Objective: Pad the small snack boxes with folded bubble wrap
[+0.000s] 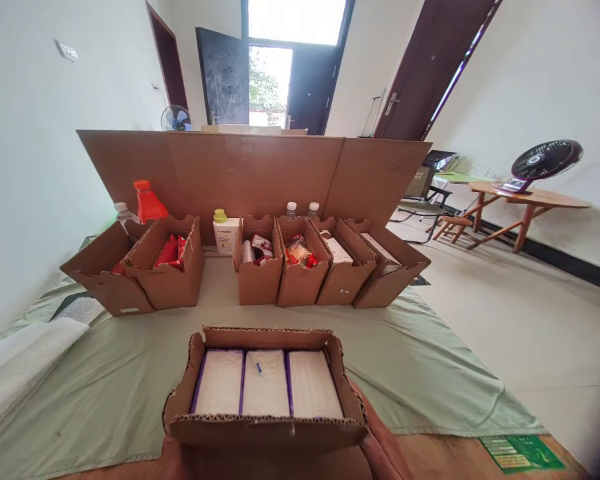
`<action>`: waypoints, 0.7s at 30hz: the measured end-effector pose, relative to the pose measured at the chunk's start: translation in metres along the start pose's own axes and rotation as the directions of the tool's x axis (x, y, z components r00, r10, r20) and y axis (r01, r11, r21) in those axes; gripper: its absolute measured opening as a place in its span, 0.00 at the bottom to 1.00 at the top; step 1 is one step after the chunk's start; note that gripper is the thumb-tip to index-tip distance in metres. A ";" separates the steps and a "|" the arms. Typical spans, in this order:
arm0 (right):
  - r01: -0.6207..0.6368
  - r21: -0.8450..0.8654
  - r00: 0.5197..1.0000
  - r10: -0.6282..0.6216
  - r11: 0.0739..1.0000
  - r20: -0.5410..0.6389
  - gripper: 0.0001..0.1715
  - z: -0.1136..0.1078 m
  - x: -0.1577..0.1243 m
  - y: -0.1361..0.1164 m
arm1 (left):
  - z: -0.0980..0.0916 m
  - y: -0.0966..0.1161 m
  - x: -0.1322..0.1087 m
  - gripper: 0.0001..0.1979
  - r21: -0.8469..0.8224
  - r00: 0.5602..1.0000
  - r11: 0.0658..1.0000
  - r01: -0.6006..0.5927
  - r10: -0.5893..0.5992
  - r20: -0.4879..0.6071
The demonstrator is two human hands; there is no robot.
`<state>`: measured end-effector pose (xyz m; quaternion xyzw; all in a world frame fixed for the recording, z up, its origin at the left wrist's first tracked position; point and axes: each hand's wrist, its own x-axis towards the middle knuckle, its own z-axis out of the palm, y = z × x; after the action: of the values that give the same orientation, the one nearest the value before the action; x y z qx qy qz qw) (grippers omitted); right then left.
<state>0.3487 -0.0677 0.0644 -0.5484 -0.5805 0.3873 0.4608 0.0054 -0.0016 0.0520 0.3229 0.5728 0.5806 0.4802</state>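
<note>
I hold an open cardboard box (265,427) close in front of me, low in the view. Three white packs with purple edges (266,383) lie side by side in it. My right hand (383,443) grips the box's right side from below. Only a sliver of my left hand (169,460) shows under the box's left corner, fingers hidden. Ahead, a row of open cardboard boxes (255,267) stands on a pale green sheet (130,380). A gap in that row lies in front of a white bottle with a yellow cap (225,233).
A tall cardboard screen (255,170) stands behind the row. Bottles, one with an orange top (147,200), stand at the back. White padding (25,357) lies at left. A wooden table with a fan (535,193) and a stool stand at right.
</note>
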 end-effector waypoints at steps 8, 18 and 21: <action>0.149 0.183 0.988 -0.140 0.972 -0.059 0.35 0.003 0.113 -0.026 | 0.086 0.011 0.027 0.39 -0.141 0.990 0.980 -0.139 0.137 -0.019; -0.117 0.149 0.968 0.146 0.982 -0.204 0.39 0.007 0.090 0.032 | 0.045 -0.005 0.009 0.31 0.099 0.991 0.986 -0.130 0.131 0.002; -0.134 0.002 0.970 0.131 0.991 -0.206 0.34 0.004 0.068 0.039 | -0.017 -0.007 -0.005 0.24 0.486 0.960 0.839 -0.244 0.281 -0.004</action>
<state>0.3571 0.0040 0.0339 -0.6257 -0.4943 0.3550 0.4881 -0.0076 -0.0134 0.0433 0.4852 0.6667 0.4920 0.2791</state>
